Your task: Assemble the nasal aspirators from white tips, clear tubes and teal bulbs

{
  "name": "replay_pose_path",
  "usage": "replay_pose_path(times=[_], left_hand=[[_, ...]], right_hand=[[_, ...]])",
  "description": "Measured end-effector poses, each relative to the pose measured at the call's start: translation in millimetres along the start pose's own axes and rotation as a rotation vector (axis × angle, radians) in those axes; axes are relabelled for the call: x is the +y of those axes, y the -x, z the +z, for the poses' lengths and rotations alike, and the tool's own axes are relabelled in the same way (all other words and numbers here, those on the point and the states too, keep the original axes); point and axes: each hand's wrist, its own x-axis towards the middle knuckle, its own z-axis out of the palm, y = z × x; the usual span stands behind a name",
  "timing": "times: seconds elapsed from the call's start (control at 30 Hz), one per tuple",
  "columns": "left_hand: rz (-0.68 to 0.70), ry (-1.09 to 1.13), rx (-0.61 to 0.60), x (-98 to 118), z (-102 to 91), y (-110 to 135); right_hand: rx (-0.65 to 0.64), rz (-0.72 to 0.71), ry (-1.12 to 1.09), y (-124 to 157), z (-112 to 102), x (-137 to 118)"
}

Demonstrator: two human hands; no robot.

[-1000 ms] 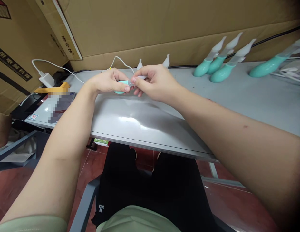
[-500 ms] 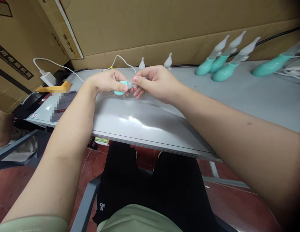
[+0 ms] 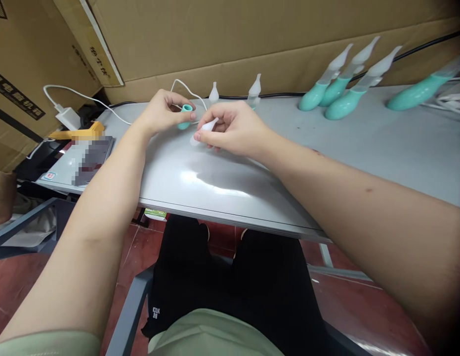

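My left hand (image 3: 163, 114) is closed on a teal squeeze bulb (image 3: 183, 125), with thumb and fingers around its neck and the round mouth facing up. Just to the right, my right hand (image 3: 237, 129) pinches a white, pointed nozzle (image 3: 209, 125) with a clear part below it. The bulb and nozzle are apart, both low over the table. Behind my right hand stand another white nozzle tip (image 3: 214, 94) and a nozzle with a clear body (image 3: 255, 90); my hand partly hides their lower ends.
Several assembled teal bulb aspirators (image 3: 344, 105) lie at the right back of the grey table (image 3: 170, 183). A white adapter (image 3: 68, 117) with a cable, a yellow tool (image 3: 92, 130) and a dark, partly blurred device (image 3: 100, 158) are at left. Cardboard (image 3: 215, 34) stands behind.
The bulb and the clear nozzle piece, together between my hands before, are now separate. My left hand has turned the bulb upright; my right hand holds the nozzle beside it.
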Motion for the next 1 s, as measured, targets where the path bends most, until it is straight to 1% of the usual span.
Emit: replay_pose_path(times=[0.07,0.13,0.23,0.33,0.37,0.43,0.53,0.6,0.67,0.7,0.73,0.77,0.8,0.83,0.9,1.0], left_hand=[[-0.007,-0.044,0.054,-6,-2.5,-4],[-0.031,-0.105,0.081,-11,-5.9,-7],[-0.040,-0.192,0.071,-18,-10.3,-10],[-0.001,-0.215,0.062,-22,-10.5,-12],[0.014,-0.206,0.077,-21,-10.0,-12],[0.054,-0.174,0.144,-15,-9.6,-12],[0.151,-0.168,0.205,6,-12.5,-4],[0.201,-0.199,0.146,25,-14.1,5],[0.228,-0.162,0.101,42,-11.8,15],[0.214,-0.102,0.033,49,-9.1,19],[0.190,-0.058,-0.086,54,-5.6,23],[0.182,-0.020,-0.166,57,-1.8,25],[0.176,0.005,-0.231,59,1.9,27],[0.176,0.013,-0.270,60,4.9,28],[0.184,0.003,-0.268,59,8.1,27],[0.151,-0.023,-0.260,57,5.1,26]], right_hand=[[0.005,0.000,0.029,-2,1,5],[0.016,0.015,0.074,-4,2,8],[0.039,0.038,0.149,-5,2,12],[0.068,0.058,0.178,-6,3,12],[0.073,0.065,0.175,-6,4,12],[0.080,0.070,0.169,-7,5,10],[0.092,0.070,0.183,-7,8,6],[0.114,0.068,0.195,-7,9,2],[0.146,0.050,0.192,-8,10,0],[0.164,0.034,0.187,-8,10,0],[0.177,0.016,0.182,-9,10,0],[0.190,0.000,0.179,-10,10,1],[0.198,-0.010,0.179,-11,11,2],[0.207,-0.012,0.181,-12,11,3],[0.215,0.000,0.172,-13,13,4],[0.208,0.021,0.101,-13,15,3]])
